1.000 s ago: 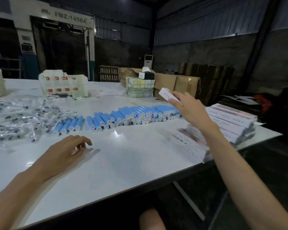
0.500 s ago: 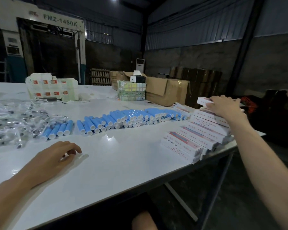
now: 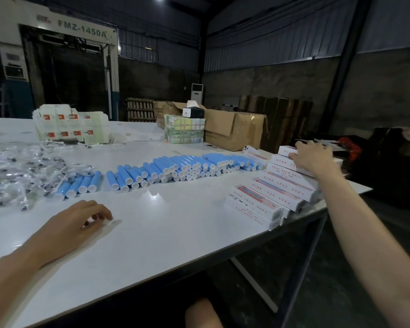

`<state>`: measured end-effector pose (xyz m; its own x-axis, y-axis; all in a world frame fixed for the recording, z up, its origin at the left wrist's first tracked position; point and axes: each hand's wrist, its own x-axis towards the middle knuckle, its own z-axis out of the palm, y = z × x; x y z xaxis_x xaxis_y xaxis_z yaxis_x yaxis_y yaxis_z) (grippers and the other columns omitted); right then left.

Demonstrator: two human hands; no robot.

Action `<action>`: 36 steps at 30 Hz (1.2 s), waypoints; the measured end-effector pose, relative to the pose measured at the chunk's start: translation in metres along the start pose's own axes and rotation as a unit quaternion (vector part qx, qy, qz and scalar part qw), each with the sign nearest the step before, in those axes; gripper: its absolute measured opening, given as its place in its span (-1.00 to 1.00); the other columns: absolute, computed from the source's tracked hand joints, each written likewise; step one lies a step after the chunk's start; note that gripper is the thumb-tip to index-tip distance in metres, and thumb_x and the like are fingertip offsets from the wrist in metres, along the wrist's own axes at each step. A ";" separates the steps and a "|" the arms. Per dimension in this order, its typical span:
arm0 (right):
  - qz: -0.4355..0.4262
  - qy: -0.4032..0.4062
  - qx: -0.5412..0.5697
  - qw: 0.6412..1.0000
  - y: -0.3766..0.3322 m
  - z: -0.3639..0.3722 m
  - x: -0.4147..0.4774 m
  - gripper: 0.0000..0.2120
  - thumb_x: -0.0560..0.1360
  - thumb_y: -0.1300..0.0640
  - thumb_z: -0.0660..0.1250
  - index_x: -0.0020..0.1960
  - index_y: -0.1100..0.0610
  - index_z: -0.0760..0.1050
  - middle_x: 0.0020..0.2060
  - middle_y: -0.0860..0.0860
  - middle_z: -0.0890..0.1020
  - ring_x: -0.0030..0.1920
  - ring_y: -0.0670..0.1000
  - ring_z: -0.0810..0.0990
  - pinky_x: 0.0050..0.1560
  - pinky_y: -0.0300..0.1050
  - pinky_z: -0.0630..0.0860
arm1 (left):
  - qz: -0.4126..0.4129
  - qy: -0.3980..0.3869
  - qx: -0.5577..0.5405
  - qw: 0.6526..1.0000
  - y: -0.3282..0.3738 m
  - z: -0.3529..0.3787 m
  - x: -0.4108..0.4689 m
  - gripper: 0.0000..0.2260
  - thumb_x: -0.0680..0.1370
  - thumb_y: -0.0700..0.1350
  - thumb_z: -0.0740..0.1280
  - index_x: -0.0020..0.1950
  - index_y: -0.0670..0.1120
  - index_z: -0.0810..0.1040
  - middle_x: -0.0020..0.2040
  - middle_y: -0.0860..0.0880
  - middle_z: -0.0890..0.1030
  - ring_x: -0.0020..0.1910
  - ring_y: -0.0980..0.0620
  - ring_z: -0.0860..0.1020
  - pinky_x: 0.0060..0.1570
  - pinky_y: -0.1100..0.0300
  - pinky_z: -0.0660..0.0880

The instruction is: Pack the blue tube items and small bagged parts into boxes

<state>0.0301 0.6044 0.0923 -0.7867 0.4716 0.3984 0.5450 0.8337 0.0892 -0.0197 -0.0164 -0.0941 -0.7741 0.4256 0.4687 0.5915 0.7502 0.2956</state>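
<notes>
Neatly rowed blue tubes [image 3: 180, 168], white caps [image 3: 166, 170], lying flat

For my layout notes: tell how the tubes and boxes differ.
Tubes are round, blue, white-capped; boxes are flat-sided, white, red-printed. Tubes lie in a row at the middle; boxes are stacked at the right edge. The right hand rests on the boxes, not the tubes. Both lie on the table.

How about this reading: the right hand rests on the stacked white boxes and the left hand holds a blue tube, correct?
Not quite. The left hand holds nothing; it rests on the table with fingers loosely curled, short of the blue tubes. The right hand does rest on the stacked white boxes. The head view shows this.
</notes>
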 end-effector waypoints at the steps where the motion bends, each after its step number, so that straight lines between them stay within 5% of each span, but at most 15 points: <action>1: -0.001 0.023 0.004 1.000 -0.004 0.000 -0.002 -0.53 0.71 -0.13 0.17 0.51 0.11 0.37 0.47 0.23 0.45 0.49 0.30 0.38 0.48 0.29 0.29 | 0.001 0.000 0.002 1.000 -0.003 0.001 0.001 -0.73 0.67 -0.07 0.41 0.22 0.33 0.58 0.16 0.34 0.57 0.11 0.33 0.55 -0.06 0.18 0.56; 6: -0.039 0.124 0.033 0.991 -0.034 -0.008 -0.008 -0.66 0.71 0.00 0.22 0.37 0.18 0.49 0.30 0.21 0.56 0.36 0.25 0.49 0.36 0.25 0.42 | 0.007 0.002 0.016 1.000 -0.014 0.005 0.004 -0.70 0.67 -0.07 0.41 0.18 0.39 0.58 0.08 0.39 0.57 0.05 0.34 0.56 -0.08 0.12 0.61; 11: -0.077 0.161 0.171 0.969 -0.104 -0.033 -0.015 -0.81 0.70 0.06 0.20 0.03 0.13 0.53 -0.14 0.07 0.61 -0.17 0.04 0.61 -0.03 0.02 0.62 | 0.017 0.020 0.032 0.999 -0.006 0.001 0.003 -0.75 0.67 -0.02 0.38 0.20 0.37 0.57 0.08 0.40 0.57 0.03 0.37 0.55 -0.14 0.15 0.59; 14: -0.141 0.198 0.253 0.937 -0.164 -0.051 -0.031 -0.72 0.72 0.04 0.15 -0.07 0.13 0.51 -0.27 0.01 0.56 -0.26 0.03 0.60 -0.14 -0.02 0.61 | 0.013 0.029 0.040 0.999 0.008 -0.006 0.000 -0.83 0.66 0.08 0.36 0.17 0.38 0.56 0.06 0.41 0.56 -0.02 0.40 0.54 -0.21 0.16 0.57; 18: -0.245 0.201 0.376 0.871 -0.254 -0.068 -0.071 -0.63 0.73 0.04 0.15 -0.15 0.19 0.52 -0.35 0.07 0.60 -0.35 0.08 0.60 -0.25 0.10 0.62 | -0.047 0.044 0.048 0.997 0.026 -0.019 -0.005 -0.75 0.65 -0.08 0.42 0.11 0.32 0.58 -0.03 0.32 0.60 -0.11 0.30 0.58 -0.18 0.10 0.58; 26: -0.366 0.096 0.537 0.754 -0.413 -0.059 -0.175 -0.69 0.70 0.01 0.19 -0.18 0.11 0.41 -0.39 0.00 0.53 -0.33 0.11 0.50 -0.33 0.04 0.44 | -0.157 0.151 0.028 0.976 0.039 -0.031 -0.003 -0.85 0.69 -0.07 0.34 0.13 0.20 0.60 -0.12 0.16 0.66 -0.18 0.12 0.60 -0.15 0.03 0.52; 36: -0.285 -0.140 0.658 0.682 -0.490 0.028 -0.243 -0.76 0.67 0.04 0.24 -0.14 0.10 0.50 -0.32 -0.02 0.58 -0.25 -0.02 0.54 -0.19 0.03 0.41 | -0.339 0.194 0.029 0.920 0.021 -0.047 -0.009 -0.88 0.63 -0.02 0.31 0.08 0.11 0.64 -0.09 0.09 0.71 -0.07 -0.04 0.64 -0.06 0.00 0.56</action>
<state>-0.0539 0.0892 -0.0739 -0.8869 -0.1548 0.4353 -0.4612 0.3531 -0.8140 0.0100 -0.0284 -0.0536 -0.8156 -0.3533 0.4582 -0.0188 0.8077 0.5893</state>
